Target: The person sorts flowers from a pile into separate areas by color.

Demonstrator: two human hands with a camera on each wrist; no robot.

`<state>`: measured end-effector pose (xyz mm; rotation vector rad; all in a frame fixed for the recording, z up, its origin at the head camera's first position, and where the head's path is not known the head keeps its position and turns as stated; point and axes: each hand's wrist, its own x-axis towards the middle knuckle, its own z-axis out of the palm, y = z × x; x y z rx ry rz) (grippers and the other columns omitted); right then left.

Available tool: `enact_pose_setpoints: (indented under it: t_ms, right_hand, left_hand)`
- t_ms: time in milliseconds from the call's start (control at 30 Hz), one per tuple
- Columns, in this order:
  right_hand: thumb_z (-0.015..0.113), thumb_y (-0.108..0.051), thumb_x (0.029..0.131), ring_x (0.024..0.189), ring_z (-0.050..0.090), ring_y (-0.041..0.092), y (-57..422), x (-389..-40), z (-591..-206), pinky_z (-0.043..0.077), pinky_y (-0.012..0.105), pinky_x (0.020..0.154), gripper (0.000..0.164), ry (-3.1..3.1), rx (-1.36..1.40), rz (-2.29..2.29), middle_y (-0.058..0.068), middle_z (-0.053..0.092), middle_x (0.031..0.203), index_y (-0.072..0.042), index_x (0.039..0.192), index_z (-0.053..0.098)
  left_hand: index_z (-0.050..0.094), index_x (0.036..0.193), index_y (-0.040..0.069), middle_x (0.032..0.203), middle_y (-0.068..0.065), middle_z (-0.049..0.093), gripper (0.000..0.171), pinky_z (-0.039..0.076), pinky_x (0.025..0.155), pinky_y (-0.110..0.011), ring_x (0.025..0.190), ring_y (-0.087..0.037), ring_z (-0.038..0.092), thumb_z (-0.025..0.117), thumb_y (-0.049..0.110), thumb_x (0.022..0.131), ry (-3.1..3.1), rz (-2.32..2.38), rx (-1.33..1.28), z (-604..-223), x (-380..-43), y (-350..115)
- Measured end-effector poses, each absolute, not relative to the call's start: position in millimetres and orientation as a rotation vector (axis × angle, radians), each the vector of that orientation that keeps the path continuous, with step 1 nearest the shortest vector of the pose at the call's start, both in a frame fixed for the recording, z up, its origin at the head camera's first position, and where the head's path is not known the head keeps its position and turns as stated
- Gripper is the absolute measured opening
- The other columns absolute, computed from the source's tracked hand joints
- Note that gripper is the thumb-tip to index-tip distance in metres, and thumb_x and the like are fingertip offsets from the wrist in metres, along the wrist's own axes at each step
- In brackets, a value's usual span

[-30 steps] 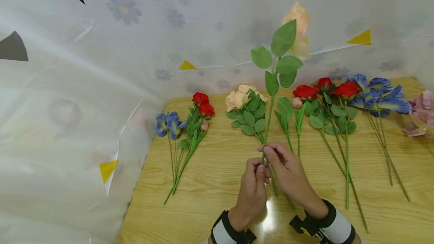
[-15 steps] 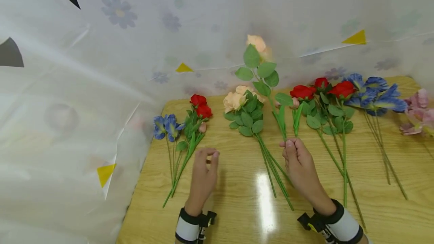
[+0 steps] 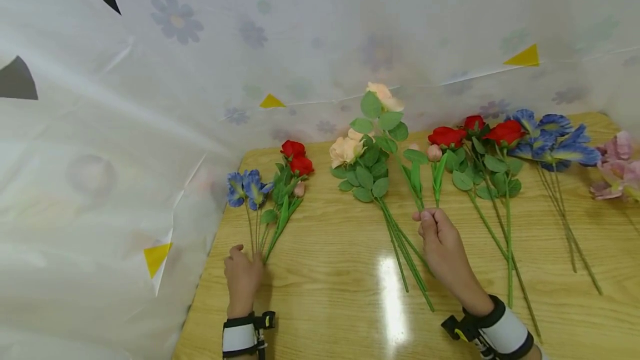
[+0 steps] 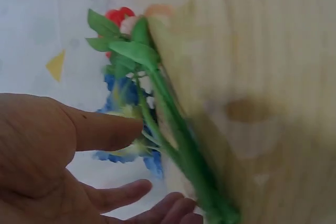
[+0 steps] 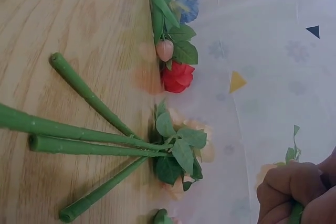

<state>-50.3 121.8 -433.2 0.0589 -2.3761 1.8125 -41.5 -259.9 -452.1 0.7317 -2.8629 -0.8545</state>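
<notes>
My right hand [image 3: 445, 246] pinches the green stem of a peach rose [image 3: 386, 99], whose bloom leans up and to the left. Part of the same hand [image 5: 296, 187] shows in the right wrist view, curled round a stem. At the left, my left hand [image 3: 243, 274] is at the lower stems of a small bunch with blue irises [image 3: 253, 188], red roses [image 3: 301, 165] and a pink bud [image 3: 299, 189]. In the left wrist view the thumb and fingers are spread apart beside the green stems [image 4: 176, 124]. Whether the fingertips touch them I cannot tell.
A bundle of peach roses [image 3: 345, 151] lies mid-table with its stems toward me. To its right lie a pink bud [image 3: 434, 153], red roses [image 3: 505, 133], blue irises [image 3: 570, 146] and pink flowers [image 3: 617, 174]. A patterned sheet [image 3: 320, 26] hangs behind the wooden table [image 3: 340, 304].
My left hand has let go of the peach rose stem and moved left to the small bunch. The right hand has moved slightly right and lowered, still holding the rose.
</notes>
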Motion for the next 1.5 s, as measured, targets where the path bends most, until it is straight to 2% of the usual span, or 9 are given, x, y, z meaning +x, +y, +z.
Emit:
enact_pose_setpoints:
  t_ms: [167,433,667,933,1067,1167,1300,1367,1500]
  right_hand:
    - [0.034,-0.02,0.108,0.05,0.031,0.011,122,-50,-438,0.034,0.027,0.048,0.031,-2.402,0.042,1.795,0.008,0.049,0.082,0.003,0.111,0.055]
    - [0.034,-0.027,0.108,0.05,0.034,0.013,124,-50,-444,0.036,0.028,0.048,0.035,-2.493,0.061,1.757,0.01,0.05,0.083,-0.001,0.111,0.056]
    - [0.034,-0.029,0.108,0.055,0.038,0.015,124,-50,-450,0.036,0.028,0.051,0.038,-2.571,0.036,1.727,0.015,0.053,0.087,0.001,0.114,0.056]
    - [0.033,-0.025,0.108,0.053,0.037,0.013,125,-51,-460,0.035,0.027,0.049,0.035,-2.678,0.057,1.674,0.016,0.054,0.086,0.001,0.117,0.054]
    - [0.033,-0.02,0.108,0.05,0.035,0.011,123,-51,-464,0.035,0.026,0.047,0.033,-2.737,0.097,1.68,0.025,0.061,0.11,0.005,0.121,0.049]
    - [0.035,-0.016,0.108,0.05,0.036,0.012,121,-51,-466,0.035,0.026,0.047,0.031,-2.759,0.126,1.654,0.027,0.06,0.122,0.008,0.122,0.049]
    - [0.041,-0.014,0.106,0.052,0.039,0.012,119,-51,-469,0.035,0.026,0.046,0.029,-2.787,0.122,1.602,0.019,0.063,0.093,0.008,0.122,0.053]
    - [0.046,-0.013,0.104,0.054,0.041,0.012,118,-51,-470,0.036,0.026,0.048,0.028,-2.802,0.119,1.572,0.01,0.057,0.082,0.008,0.122,0.055]
    - [0.053,-0.009,0.101,0.065,0.05,0.016,118,-53,-471,0.041,0.028,0.056,0.029,-2.827,0.148,1.5,0.009,0.059,0.088,0.009,0.123,0.057]
  left_hand:
    - [0.04,0.128,-0.016,0.118,-0.045,0.04,0.049,0.038,0.082,-0.064,0.108,-0.062,0.039,0.057,0.018,0.097,-2.928,-0.777,0.749,-459,-41,-266]
    - [0.06,0.108,-0.01,0.096,-0.027,0.059,0.021,0.048,0.073,-0.052,0.088,-0.043,0.057,0.054,0.007,0.096,-2.887,-0.771,0.68,-465,-46,-267]
    - [0.056,0.101,-0.011,0.089,-0.028,0.055,0.012,0.047,0.067,-0.053,0.08,-0.043,0.056,0.051,-0.001,0.095,-2.791,-0.769,0.61,-469,-45,-264]
    - [0.045,0.106,-0.011,0.086,-0.028,0.054,0.015,0.046,0.061,-0.052,0.075,-0.043,0.057,0.037,0.0,0.099,-2.7,-0.806,0.656,-469,-47,-262]
    - [0.044,0.114,-0.01,0.087,-0.028,0.058,0.022,0.045,0.055,-0.047,0.068,-0.038,0.058,0.032,0.004,0.102,-2.663,-0.859,0.689,-470,-46,-261]
    - [0.049,0.117,-0.012,0.094,-0.03,0.061,0.028,0.047,0.061,-0.049,0.075,-0.041,0.061,0.031,0.004,0.103,-2.626,-0.89,0.664,-470,-45,-261]
    - [0.056,0.114,-0.011,0.1,-0.03,0.062,0.033,0.049,0.072,-0.053,0.088,-0.043,0.062,0.03,0.005,0.105,-2.577,-0.938,0.623,-469,-43,-259]
    - [0.057,0.112,-0.01,0.096,-0.028,0.062,0.034,0.049,0.07,-0.051,0.084,-0.042,0.062,0.029,0.009,0.106,-2.544,-0.959,0.622,-468,-42,-258]
    - [0.06,0.108,-0.006,0.087,-0.021,0.06,0.036,0.044,0.06,-0.042,0.07,-0.034,0.057,0.033,0.017,0.107,-2.452,-0.954,0.603,-466,-44,-254]
